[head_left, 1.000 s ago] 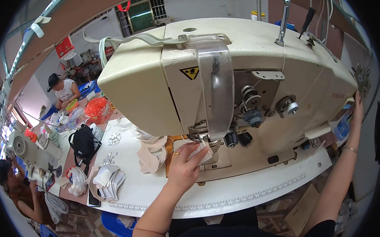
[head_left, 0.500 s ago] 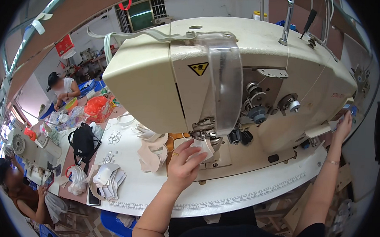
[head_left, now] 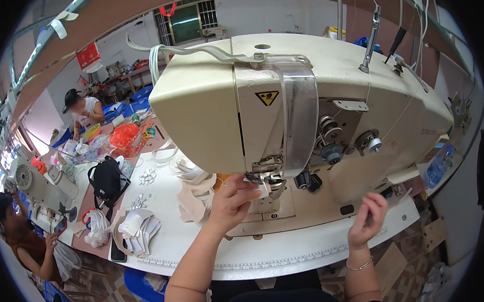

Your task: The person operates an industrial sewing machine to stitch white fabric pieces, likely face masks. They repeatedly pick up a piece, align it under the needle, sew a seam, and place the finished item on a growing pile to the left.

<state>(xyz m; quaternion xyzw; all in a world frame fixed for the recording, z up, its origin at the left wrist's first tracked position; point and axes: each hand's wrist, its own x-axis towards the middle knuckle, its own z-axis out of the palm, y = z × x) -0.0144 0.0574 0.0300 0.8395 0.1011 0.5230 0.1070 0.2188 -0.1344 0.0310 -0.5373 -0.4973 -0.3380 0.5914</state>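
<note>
pinning a small pale fabric piece (head_left: 254, 185) under the presser foot (head_left: 268, 179) of the cream sewing machine (head_left: 303, 110) at frame centre, the left hand (head_left: 233, 202) has its fingers curled narrow on the piece, seemingly to keep it aligned at the needle. the right hand (head_left: 370, 218) hovers at lower right above the white table (head_left: 302, 251), fingers loosely bent and holding nothing (clear of the machine), while a stack of cut pieces (head_left: 195, 200) sits just left of the left hand, within easy reach.

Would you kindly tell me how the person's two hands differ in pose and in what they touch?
The left hand presses a small pale piece under the sewing machine's needle area; the right hand hovers apart from it, fingers loosely curled and seemingly empty. Only the right wrist wears a thin bracelet. Both reach in from the lower edge over the white table.
</note>
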